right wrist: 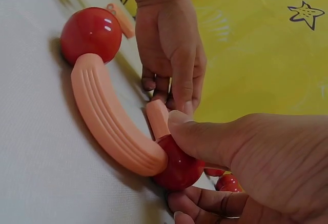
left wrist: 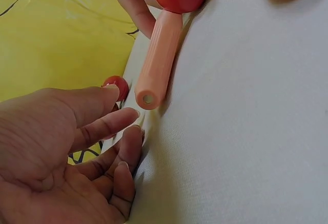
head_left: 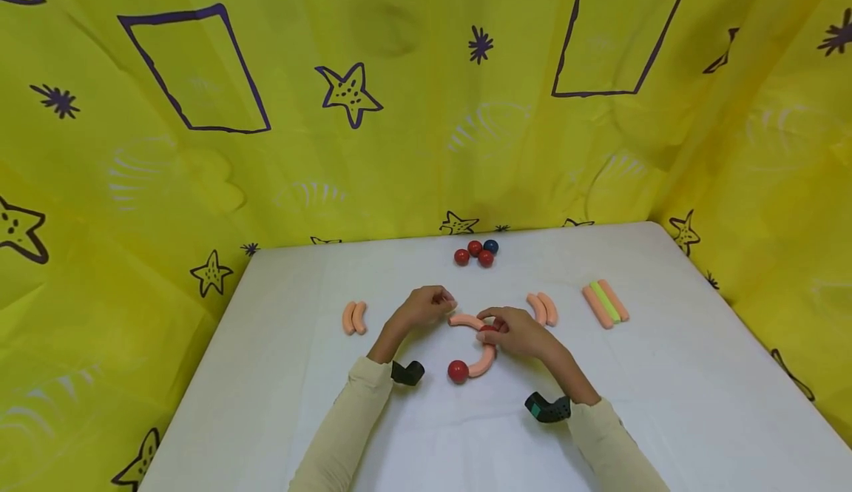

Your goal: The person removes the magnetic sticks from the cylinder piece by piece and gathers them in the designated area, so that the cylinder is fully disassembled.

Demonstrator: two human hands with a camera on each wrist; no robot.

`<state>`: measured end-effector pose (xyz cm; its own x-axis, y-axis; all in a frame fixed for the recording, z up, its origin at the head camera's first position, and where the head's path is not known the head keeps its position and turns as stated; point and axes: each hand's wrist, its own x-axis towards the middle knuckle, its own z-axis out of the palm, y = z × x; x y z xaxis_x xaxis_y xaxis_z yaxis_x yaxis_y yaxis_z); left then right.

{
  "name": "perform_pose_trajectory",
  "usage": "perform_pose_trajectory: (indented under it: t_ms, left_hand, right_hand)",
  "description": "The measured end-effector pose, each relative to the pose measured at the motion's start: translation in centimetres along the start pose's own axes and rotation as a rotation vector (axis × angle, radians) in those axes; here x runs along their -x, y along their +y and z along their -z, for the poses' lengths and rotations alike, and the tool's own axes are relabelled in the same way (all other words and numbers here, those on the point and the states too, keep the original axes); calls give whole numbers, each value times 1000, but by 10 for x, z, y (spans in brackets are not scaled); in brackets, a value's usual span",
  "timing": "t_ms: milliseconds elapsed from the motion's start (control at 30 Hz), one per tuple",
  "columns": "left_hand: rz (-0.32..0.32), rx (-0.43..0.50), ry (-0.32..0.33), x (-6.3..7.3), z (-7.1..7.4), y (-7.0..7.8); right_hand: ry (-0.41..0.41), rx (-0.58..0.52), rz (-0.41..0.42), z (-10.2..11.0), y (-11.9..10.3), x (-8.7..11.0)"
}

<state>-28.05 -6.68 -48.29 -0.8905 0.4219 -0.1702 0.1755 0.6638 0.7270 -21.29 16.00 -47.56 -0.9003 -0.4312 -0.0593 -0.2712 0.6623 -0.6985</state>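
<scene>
On the white table, two curved orange rods and two red balls form an open arc. My right hand [head_left: 519, 331] pinches the red ball [right wrist: 179, 165] joining the rods between thumb and fingers. From that ball the lower curved rod [right wrist: 115, 116] runs to another red ball [head_left: 458, 371]. The upper curved rod [head_left: 466, 320] points left, and its free end shows a pale round spot in the left wrist view. Beside that end is my left hand [head_left: 426, 305], fingers loosely bent, apart from the rod and holding nothing.
Several red balls [head_left: 474, 248] and a blue ball [head_left: 491, 246] lie at the back. A curved pair [head_left: 354, 317] lies left, another curved pair [head_left: 542, 308] right. Farther right are straight orange rods [head_left: 597, 307] with a green rod [head_left: 605, 301] between them. Yellow curtain [head_left: 413, 166] surrounds the table.
</scene>
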Motion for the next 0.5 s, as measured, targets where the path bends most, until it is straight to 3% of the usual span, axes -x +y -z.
perform_pose_trajectory:
  t_ms: [200,500]
  left_hand:
    - [-52,-12,-39,3,3,2]
    - [-91,-23,-130,8,2,5]
  right_hand:
    - [17,-5,44,0,0,-4]
    - [143,-95,-13,-12,5,-17]
